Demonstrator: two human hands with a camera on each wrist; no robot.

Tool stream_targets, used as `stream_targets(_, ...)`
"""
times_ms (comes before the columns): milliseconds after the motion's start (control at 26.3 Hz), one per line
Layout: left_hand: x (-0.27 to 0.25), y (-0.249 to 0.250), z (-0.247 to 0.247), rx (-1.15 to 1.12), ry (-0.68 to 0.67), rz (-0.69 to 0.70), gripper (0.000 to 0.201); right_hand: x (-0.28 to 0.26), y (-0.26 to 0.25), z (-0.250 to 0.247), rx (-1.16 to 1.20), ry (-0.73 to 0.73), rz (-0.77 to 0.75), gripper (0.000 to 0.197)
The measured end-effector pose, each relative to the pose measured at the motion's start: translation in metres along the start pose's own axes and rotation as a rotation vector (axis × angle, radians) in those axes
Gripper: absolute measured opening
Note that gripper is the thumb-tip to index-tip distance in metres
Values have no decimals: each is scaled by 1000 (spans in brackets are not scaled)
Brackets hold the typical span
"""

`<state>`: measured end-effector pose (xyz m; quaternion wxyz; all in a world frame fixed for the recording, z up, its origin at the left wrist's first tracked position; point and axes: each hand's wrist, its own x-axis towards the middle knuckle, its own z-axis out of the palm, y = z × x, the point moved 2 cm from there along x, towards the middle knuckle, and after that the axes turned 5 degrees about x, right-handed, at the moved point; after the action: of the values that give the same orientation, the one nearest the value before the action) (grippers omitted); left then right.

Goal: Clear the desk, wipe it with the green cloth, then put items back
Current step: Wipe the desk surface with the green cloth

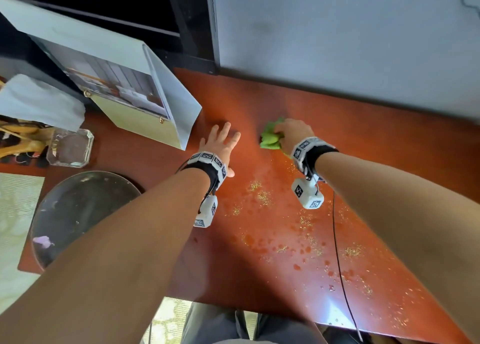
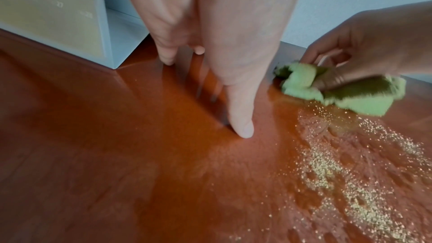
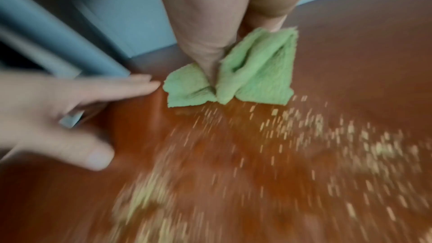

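Note:
My right hand (image 1: 291, 133) grips a bunched green cloth (image 1: 270, 137) and presses it on the reddish-brown desk (image 1: 389, 161) near the back wall; the cloth (image 3: 254, 73) bulges out on both sides of my thumb, and it also shows in the left wrist view (image 2: 339, 90). Just to its left, my left hand (image 1: 220, 141) lies flat on the desk with fingers (image 2: 240, 117) straight and spread, holding nothing. Yellowish crumbs (image 1: 262, 196) and wet spots are scattered over the desk in front of the cloth.
A tent-shaped desk calendar (image 1: 135, 96) stands left of my left hand. Farther left are a glass ashtray (image 1: 70, 147), a white tissue (image 1: 39, 102) over a wooden object, and a round dark tray (image 1: 78, 213). A black cable (image 1: 340, 265) hangs from my right wrist.

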<state>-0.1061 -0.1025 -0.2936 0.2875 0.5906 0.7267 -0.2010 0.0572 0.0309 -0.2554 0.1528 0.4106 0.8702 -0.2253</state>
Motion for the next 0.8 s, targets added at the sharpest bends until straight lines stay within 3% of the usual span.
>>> stream_targets(152, 0, 1, -1, -1, -3, -3, 116, -32, -35, 32, 21, -147, -174, 25)
stream_targets(305, -1, 1, -3, -9, -9, -7, 115, -40, -44, 40, 23, -204, -198, 32)
stream_targets(381, -1, 1, -3, -14, -11, -2, 116, -33, -36, 23, 118, -184, -104, 27)
stream_targets(457, -2, 1, -3, -9, -17, -1, 115, -19, -16, -5, 239, -29, 49, 23)
stream_targets(571, -1, 1, -1, 4, -2, 3, 113, -2, 27, -40, 212, 167, 192, 30)
stream_targets(724, 1, 1, 1, -3, -3, 2, 113, 13, 55, -21, 143, 95, 331, 44)
stream_targets(800, 1, 1, 2, -1, -3, 4, 114, 14, 47, -5, 154, 94, 316, 45)
